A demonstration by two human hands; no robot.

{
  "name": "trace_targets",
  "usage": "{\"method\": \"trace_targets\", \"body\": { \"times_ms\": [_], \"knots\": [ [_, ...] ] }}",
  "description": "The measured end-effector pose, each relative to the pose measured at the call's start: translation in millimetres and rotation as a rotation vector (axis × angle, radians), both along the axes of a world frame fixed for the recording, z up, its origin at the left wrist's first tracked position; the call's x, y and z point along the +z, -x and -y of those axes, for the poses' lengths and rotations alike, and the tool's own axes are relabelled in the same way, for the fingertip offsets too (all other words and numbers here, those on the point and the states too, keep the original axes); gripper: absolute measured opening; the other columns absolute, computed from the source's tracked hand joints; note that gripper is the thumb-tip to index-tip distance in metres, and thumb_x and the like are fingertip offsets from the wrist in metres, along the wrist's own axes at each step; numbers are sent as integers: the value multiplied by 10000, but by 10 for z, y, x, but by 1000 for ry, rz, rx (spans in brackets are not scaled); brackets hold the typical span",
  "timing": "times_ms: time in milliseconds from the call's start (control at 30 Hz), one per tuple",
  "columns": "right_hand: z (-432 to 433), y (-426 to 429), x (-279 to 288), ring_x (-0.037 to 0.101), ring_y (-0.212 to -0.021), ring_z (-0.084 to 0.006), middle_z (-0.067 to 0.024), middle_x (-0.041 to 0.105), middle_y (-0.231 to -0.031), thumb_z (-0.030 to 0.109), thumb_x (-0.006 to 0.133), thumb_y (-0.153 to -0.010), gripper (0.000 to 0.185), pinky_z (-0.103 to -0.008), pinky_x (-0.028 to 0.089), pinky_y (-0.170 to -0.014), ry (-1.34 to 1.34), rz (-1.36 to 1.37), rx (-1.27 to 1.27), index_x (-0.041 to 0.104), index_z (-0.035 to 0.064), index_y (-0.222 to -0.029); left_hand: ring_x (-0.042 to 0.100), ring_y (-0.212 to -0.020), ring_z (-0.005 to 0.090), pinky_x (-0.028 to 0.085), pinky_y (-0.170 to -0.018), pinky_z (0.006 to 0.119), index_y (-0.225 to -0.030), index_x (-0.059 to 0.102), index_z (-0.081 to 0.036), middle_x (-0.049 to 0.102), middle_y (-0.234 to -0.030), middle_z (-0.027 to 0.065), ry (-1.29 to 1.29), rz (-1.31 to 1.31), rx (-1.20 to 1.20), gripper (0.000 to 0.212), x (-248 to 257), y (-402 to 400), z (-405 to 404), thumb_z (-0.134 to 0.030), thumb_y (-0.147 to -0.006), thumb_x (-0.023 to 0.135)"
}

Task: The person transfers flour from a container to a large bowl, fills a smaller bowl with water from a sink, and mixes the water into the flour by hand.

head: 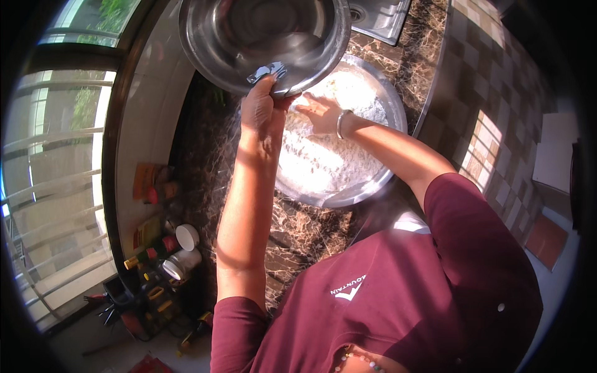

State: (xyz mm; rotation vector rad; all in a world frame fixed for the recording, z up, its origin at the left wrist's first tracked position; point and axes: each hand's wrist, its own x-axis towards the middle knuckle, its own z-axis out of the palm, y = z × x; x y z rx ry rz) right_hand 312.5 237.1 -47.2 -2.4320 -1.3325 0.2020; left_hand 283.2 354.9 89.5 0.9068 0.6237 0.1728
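Observation:
My left hand grips the near rim of a stainless steel bowl, thumb over the inner edge and fingers below. The bowl is tilted over the far left side of a wide metal basin. A bright reflection lies inside it by my thumb; I cannot tell how much liquid it holds. White flour fills much of the basin, partly glaring in sunlight. My right hand, with a silver bangle at the wrist, reaches into the flour, fingers apart and holding nothing; the fingertips are partly hidden.
The basin stands on a dark marble countertop. Beyond it is a metal sink. At left, a white-lidded jar, bottles and packets stand along the wall below a barred window. Tiled floor lies at right.

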Motion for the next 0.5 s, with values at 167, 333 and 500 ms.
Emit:
{"method": "trace_targets", "body": {
  "times_ms": [167, 333, 500],
  "knots": [
    [165, 384, 67, 402, -1146, -258, -65, 319, -1317, 188, 527, -738, 369, -538, 180, -984, 443, -358, 292, 539, 215, -1106, 576, -779, 211, 489, -647, 345, -967, 489, 23, 570, -908, 117, -22, -27, 20, 163, 13, 48, -36, -43, -826, 439],
    [312, -29, 16, 473, -1065, -287, -134, 317, -1312, 199, 547, -742, 458, -492, 261, -943, 368, -211, 9, 448, 191, -1188, 584, -757, 205, 491, -655, 342, -935, 507, 15, 582, -865, 109, -10, 15, 11, 137, 12, 123, -106, -52, -823, 465],
    [-182, 254, -75, 482, -1029, -308, -172, 351, -1273, 429, 590, -686, 617, -394, 363, -877, 190, -170, 283, 416, 161, -1213, 588, -758, 205, 498, -648, 332, -917, 521, 18, 589, -868, 106, -46, 14, 1, 131, 19, 141, -132, -54, -814, 482]
  ]
}}
